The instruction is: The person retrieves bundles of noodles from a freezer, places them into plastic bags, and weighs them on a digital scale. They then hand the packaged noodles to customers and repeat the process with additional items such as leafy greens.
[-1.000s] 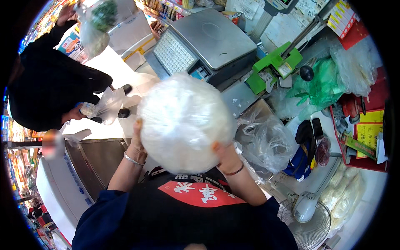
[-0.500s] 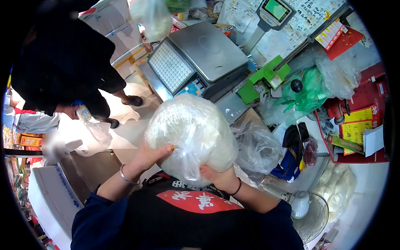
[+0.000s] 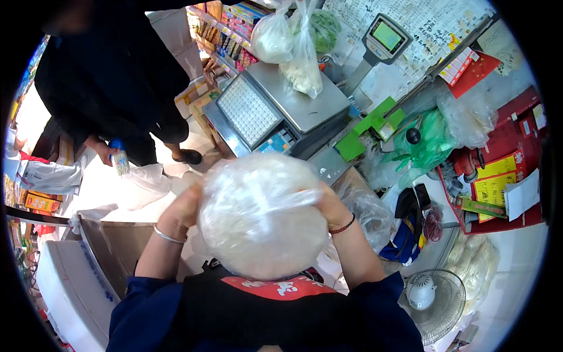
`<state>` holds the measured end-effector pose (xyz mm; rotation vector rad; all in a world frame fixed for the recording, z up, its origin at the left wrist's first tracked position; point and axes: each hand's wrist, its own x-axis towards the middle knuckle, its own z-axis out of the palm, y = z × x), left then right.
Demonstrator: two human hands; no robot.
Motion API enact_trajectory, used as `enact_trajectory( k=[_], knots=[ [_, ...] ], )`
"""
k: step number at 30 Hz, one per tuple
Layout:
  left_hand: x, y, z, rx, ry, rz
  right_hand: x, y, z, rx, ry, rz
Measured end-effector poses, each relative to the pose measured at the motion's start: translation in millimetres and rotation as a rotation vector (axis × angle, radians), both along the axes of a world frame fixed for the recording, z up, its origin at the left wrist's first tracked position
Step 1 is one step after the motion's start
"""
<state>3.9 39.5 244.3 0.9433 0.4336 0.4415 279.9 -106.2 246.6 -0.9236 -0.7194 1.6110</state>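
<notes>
A large, round, clear plastic bag (image 3: 261, 229) packed with pale white contents is held up against my apron (image 3: 234, 311). What exactly fills it I cannot make out. My left hand (image 3: 189, 204) grips its left side, with the fingers partly hidden behind the plastic. On the opposite side my right hand (image 3: 332, 206) is wrapped round the bag, close to a loose twist of film that lies across the front. Just beyond the bag stands a weighing scale (image 3: 249, 111) with a keypad and a metal pan.
Clear bags of white food (image 3: 302, 73) and greens (image 3: 324, 32) are over the scale pan. A person in dark clothes (image 3: 111, 82) stands at left, holding a bottle-like container (image 3: 120, 159). A green tape dispenser (image 3: 368, 128), a red box (image 3: 510, 158) and a fan (image 3: 431, 299) are on the right.
The bag has been turned, and both my hands have moved from its near face to its sides. Bags have come over the scale pan. The person at left has shifted slightly right.
</notes>
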Motion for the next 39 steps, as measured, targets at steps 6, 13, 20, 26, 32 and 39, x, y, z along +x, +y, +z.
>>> enact_trajectory(
  k=[6, 13, 20, 26, 32, 39],
  knots=[
    [-29.8, -18.0, -76.4, -0.36, -0.023, 0.109, -26.0, -4.5, 18.4, 0.06, -0.132, -0.021],
    [-41.6, -37.6, -113.6, -0.586, 0.082, 0.156, -70.5, -88.5, -98.8, -0.036, 0.383, -0.25],
    [-51.2, -53.0, -57.9, -0.197, 0.121, 0.034, -93.2, -56.2, -60.7, -0.028, -0.298, -0.425],
    [-20.8, -63.6, -41.9, 0.111, 0.206, 0.116, -104.0, -50.0, -26.1, 0.133, -0.703, -0.442],
    [-39.1, -49.2, -50.9, -0.299, 0.176, 0.176, -87.8, -51.9, 5.5, -0.016, -0.392, -0.329],
    [-52.4, -86.1, -67.8, -0.336, 0.035, 0.463, -111.0, -70.3, 2.2, 0.036, 0.056, -0.547]
  ],
)
